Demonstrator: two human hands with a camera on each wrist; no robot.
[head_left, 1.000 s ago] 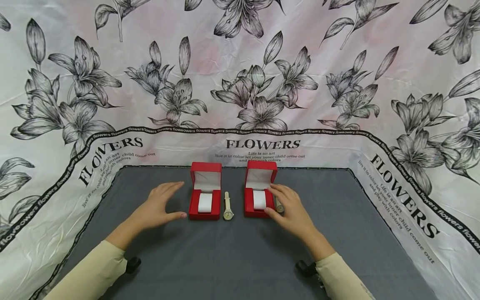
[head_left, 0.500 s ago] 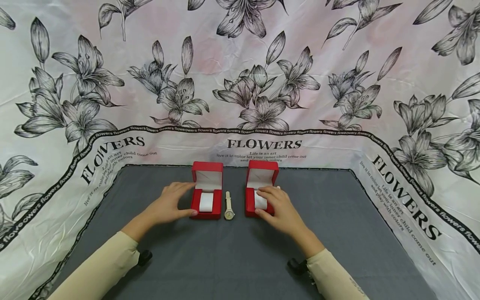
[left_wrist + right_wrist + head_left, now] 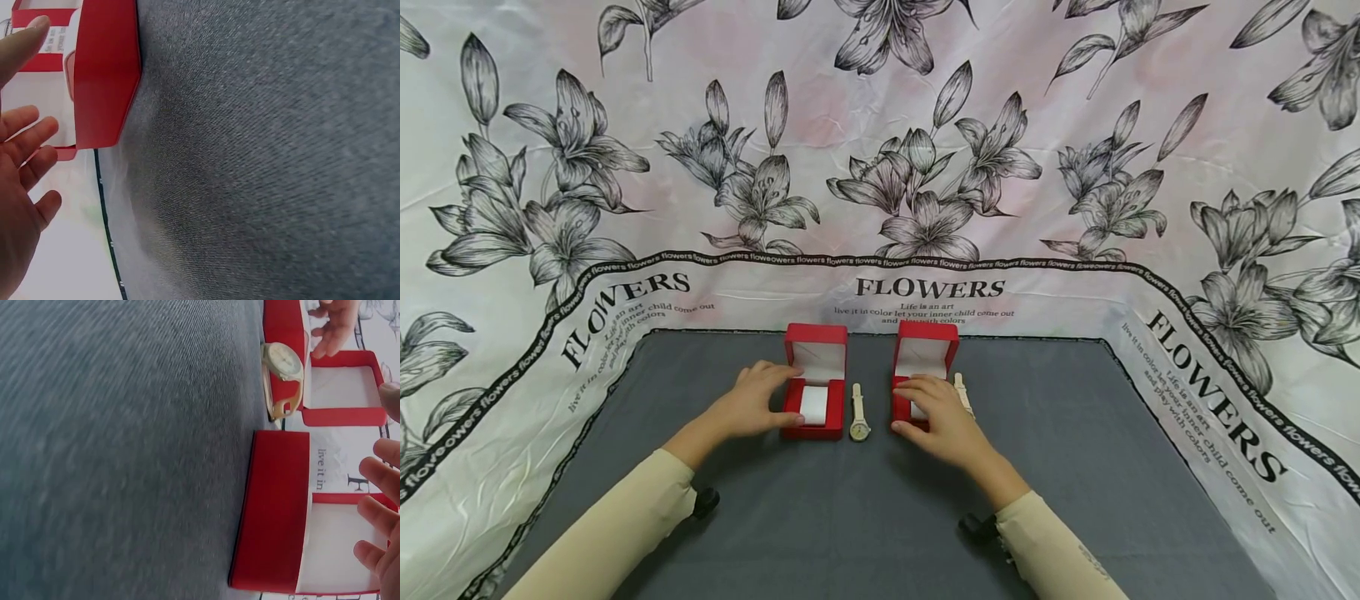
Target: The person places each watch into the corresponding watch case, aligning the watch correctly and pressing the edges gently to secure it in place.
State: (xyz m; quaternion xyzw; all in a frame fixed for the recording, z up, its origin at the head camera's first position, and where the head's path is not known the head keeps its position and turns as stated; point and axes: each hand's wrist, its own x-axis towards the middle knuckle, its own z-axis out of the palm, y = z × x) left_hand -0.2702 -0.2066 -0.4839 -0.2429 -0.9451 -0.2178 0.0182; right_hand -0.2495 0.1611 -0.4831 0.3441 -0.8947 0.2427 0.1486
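Observation:
In the head view my left hand (image 3: 756, 404) hovers at the left side of an open red watch box (image 3: 816, 433), thumb and fingers apart. That box holds a white cushion (image 3: 814, 406). My right hand (image 3: 943, 425) is over the second open red watch box (image 3: 926, 332), hiding most of its white cushion. Its fingers (image 3: 381, 515) are spread in the right wrist view. A pale-strapped wristwatch (image 3: 859, 417) lies between the boxes. Another pale wristwatch (image 3: 962, 393) lies right of the second box, partly behind my right hand. Neither hand grips anything; contact with the boxes is unclear.
A dark grey cloth (image 3: 842, 525) covers the work surface. White fabric with lily drawings and FLOWERS lettering (image 3: 928, 288) borders it and rises behind. Both raised box lids stand near the cloth's far edge.
My left hand has moved right, to the left box. My right hand has shifted left over the other box, bringing more of the right-hand wristwatch into view. Boxes and watches stay put.

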